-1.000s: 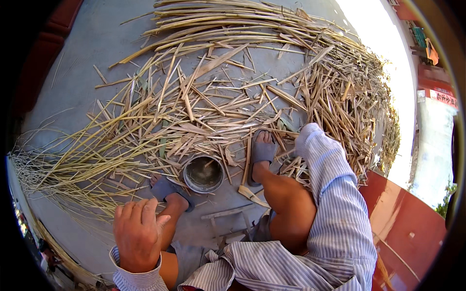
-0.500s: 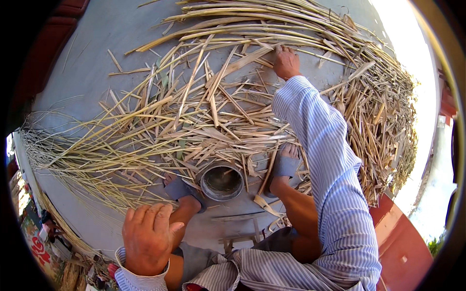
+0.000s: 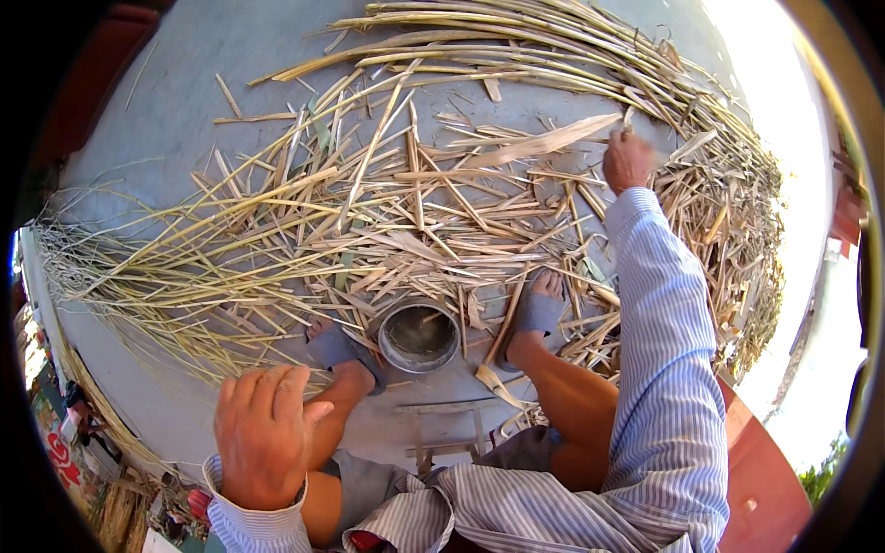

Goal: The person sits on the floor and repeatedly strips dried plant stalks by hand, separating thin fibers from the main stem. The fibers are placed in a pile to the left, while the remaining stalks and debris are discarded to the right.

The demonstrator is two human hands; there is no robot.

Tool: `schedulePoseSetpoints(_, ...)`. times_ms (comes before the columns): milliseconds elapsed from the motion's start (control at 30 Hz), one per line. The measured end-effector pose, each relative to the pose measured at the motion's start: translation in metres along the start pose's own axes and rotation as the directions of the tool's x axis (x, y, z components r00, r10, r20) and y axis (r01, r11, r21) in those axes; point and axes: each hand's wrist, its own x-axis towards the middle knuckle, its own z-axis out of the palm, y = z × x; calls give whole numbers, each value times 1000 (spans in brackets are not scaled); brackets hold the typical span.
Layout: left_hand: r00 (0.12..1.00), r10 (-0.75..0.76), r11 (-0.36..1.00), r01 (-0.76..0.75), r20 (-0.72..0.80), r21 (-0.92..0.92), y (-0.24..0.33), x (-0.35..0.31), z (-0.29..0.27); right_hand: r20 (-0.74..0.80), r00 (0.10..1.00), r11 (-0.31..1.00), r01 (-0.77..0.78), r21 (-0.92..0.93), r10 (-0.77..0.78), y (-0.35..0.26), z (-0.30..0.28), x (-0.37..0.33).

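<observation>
My right hand (image 3: pixel 630 162), partly blurred, is closed beside the far stalks, with a pale scrap sticking up past its fingers. The tip of a broad dry leaf (image 3: pixel 551 140) meets those fingers. Over my left knee lies my left hand (image 3: pixel 265 433), its fingers stretched out and holding nothing. Short cut pieces of dry stalk (image 3: pixel 406 253) cover the floor ahead of my feet. Long straight stalks (image 3: pixel 498 46) lie side by side along the far side.
A round metal bowl (image 3: pixel 419 336) stands between my sandalled feet. Thin branching stalks (image 3: pixel 138 276) fan out at the left. A thick heap of dry leaves and stalks (image 3: pixel 728 230) curves along the right. A red panel (image 3: pixel 761 470) is at the lower right.
My right hand has moved right and slightly nearer. The broad dry leaf has shifted right with it. My left hand stays over the knee.
</observation>
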Motion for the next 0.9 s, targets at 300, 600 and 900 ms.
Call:
schedulePoseSetpoints(300,770,300,953,-265,-563,145,50,-16,1,-349,936,930,83,357,50,136,-155,-50)
schedulePoseSetpoints(600,388,522,853,-223,-759,473,127,0,-20,-378,763,616,647,449,-525,37,-337,-171)
schedulePoseSetpoints(900,663,359,906,-417,-657,73,128,-12,-34,-574,754,722,199,662,318,41,-375,-268)
